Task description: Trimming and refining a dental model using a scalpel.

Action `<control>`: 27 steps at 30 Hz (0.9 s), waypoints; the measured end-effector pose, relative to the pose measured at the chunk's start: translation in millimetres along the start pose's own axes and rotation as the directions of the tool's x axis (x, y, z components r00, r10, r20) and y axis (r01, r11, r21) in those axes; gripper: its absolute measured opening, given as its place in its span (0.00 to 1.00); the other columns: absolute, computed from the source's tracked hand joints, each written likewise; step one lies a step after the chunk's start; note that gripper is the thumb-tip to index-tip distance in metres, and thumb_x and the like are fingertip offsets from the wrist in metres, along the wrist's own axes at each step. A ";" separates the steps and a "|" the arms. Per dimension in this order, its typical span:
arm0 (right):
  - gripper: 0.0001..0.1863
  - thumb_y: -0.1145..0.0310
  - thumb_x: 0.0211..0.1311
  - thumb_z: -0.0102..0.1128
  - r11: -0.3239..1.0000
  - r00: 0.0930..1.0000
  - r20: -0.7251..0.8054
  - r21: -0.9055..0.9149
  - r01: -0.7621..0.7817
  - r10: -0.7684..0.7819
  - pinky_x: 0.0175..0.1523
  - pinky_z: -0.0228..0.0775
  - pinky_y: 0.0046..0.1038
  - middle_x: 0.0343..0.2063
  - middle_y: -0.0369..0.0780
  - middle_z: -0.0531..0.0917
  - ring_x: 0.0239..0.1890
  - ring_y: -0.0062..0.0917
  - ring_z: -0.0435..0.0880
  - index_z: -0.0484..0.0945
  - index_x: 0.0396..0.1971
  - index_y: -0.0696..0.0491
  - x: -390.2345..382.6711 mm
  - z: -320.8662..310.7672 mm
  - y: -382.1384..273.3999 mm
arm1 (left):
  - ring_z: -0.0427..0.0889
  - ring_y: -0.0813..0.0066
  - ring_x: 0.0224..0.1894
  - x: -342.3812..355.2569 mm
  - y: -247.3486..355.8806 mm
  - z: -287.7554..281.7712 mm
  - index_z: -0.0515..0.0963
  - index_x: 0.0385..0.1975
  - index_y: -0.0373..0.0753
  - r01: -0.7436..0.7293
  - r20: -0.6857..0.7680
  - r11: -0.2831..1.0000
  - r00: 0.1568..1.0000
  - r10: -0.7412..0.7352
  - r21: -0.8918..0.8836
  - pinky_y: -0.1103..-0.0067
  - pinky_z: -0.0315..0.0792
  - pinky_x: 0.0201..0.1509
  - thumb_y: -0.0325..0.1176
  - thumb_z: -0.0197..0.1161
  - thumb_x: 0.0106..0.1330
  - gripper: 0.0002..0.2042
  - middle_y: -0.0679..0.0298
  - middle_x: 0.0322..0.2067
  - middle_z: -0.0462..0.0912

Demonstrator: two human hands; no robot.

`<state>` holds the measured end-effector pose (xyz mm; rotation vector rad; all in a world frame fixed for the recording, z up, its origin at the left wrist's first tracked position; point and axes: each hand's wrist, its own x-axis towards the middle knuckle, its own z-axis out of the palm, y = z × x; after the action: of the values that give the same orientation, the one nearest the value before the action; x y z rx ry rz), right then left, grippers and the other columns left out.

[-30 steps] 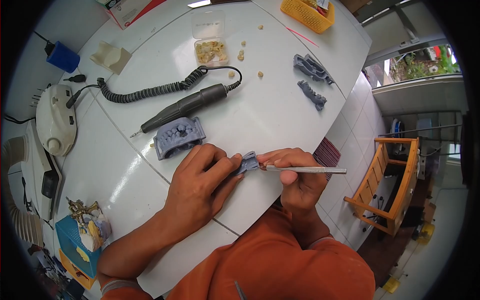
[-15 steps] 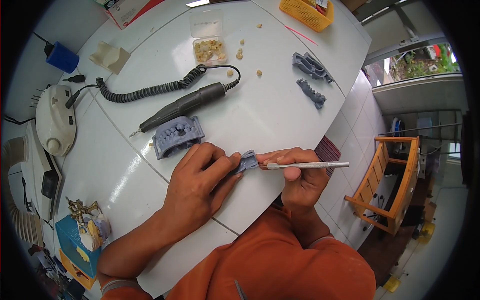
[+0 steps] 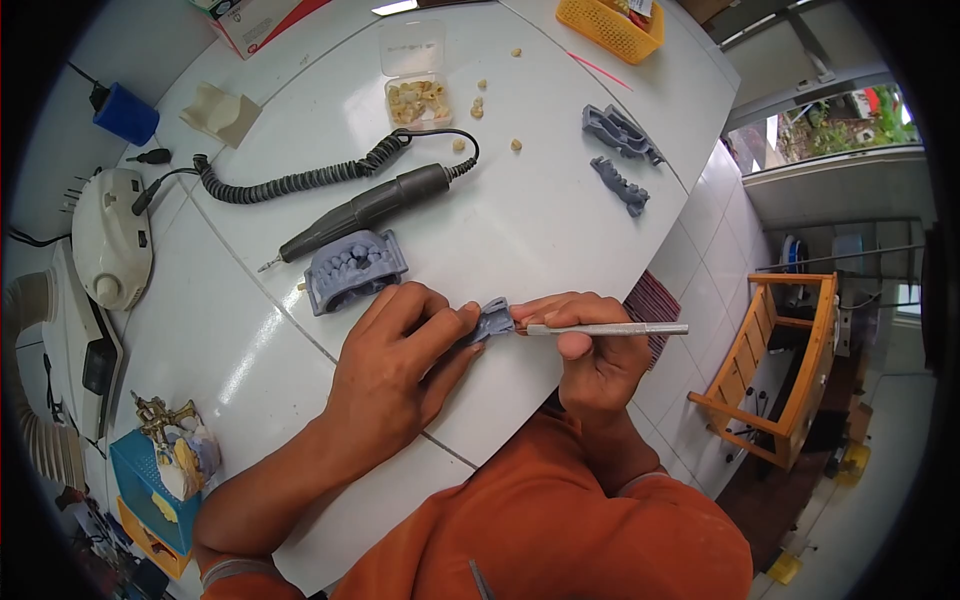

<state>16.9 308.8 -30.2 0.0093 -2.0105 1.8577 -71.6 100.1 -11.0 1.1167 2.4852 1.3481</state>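
My left hand (image 3: 405,345) is closed around a small grey dental model piece (image 3: 493,319), pinning it to the white table with thumb and fingers. In my right hand (image 3: 600,350) is a slim silver-handled tool (image 3: 625,329), held nearly level with its handle end pointing right. Its working tip meets the right end of the model piece; the fingers partly hide it, so its shape cannot be made out. Just beyond my left hand stands a larger grey dental model (image 3: 356,272) with a row of teeth. A black rotary handpiece (image 3: 370,212) lies behind that model.
Two grey model pieces, a larger one (image 3: 620,132) and a narrower one (image 3: 620,187), lie near the right edge. A clear box (image 3: 418,102) holds tooth-shaped pieces, several more loose beside it. A white control unit (image 3: 112,240) stands left; a yellow basket (image 3: 610,28) is at the back.
My right hand and the silver-handled tool have shifted slightly left, toward the model piece. My left hand keeps its grip in nearly the same place.
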 end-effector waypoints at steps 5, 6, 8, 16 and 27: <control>0.21 0.55 0.76 0.66 1.000 1.000 -0.020 0.025 -0.008 0.008 0.55 0.87 0.35 0.40 0.48 0.91 0.48 0.36 0.93 0.81 0.45 0.62 -3.0 1.0 1.8 | 0.78 0.61 0.37 -1.3 -0.6 0.7 0.85 0.46 0.35 0.004 -0.001 1.000 1.000 -0.004 -0.008 0.68 0.75 0.42 0.24 0.79 0.60 0.15 0.60 0.36 0.78; 0.21 0.55 0.75 0.66 1.000 1.000 -0.031 0.027 -0.004 0.004 0.55 0.87 0.35 0.40 0.48 0.91 0.48 0.36 0.94 0.80 0.44 0.62 -3.0 1.3 1.8 | 0.78 0.61 0.37 -1.0 -0.2 0.7 0.85 0.46 0.35 0.004 -0.002 1.000 1.000 -0.004 -0.008 0.68 0.75 0.42 0.24 0.79 0.59 0.15 0.60 0.36 0.78; 0.21 0.55 0.75 0.66 0.999 0.999 -0.036 0.042 -0.011 0.013 0.55 0.88 0.35 0.40 0.48 0.91 0.48 0.36 0.94 0.80 0.44 0.62 -3.3 0.8 1.9 | 0.78 0.61 0.37 -1.0 -0.3 0.9 0.85 0.45 0.34 0.004 -0.002 1.000 1.000 -0.004 -0.008 0.68 0.75 0.42 0.24 0.79 0.59 0.15 0.60 0.36 0.78; 0.21 0.55 0.75 0.66 0.999 0.999 -0.047 0.045 -0.014 0.016 0.55 0.88 0.36 0.39 0.48 0.90 0.47 0.37 0.94 0.80 0.44 0.62 -2.7 1.0 2.1 | 0.78 0.60 0.37 0.2 0.0 0.2 0.86 0.45 0.34 0.006 0.000 1.000 1.000 -0.006 -0.008 0.67 0.75 0.42 0.24 0.80 0.59 0.15 0.59 0.36 0.78; 0.21 0.56 0.75 0.67 0.999 0.998 -0.057 0.043 0.002 0.001 0.54 0.87 0.36 0.39 0.48 0.90 0.47 0.38 0.94 0.81 0.44 0.62 -4.7 2.0 3.2 | 0.78 0.60 0.37 0.0 -1.2 0.9 0.86 0.46 0.34 0.006 -0.003 1.000 1.000 -0.006 -0.015 0.67 0.74 0.41 0.23 0.80 0.58 0.16 0.59 0.36 0.77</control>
<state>19.8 306.1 -34.8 -0.0308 -1.9318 1.8793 -71.8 100.3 -12.5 1.1034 2.4744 1.3662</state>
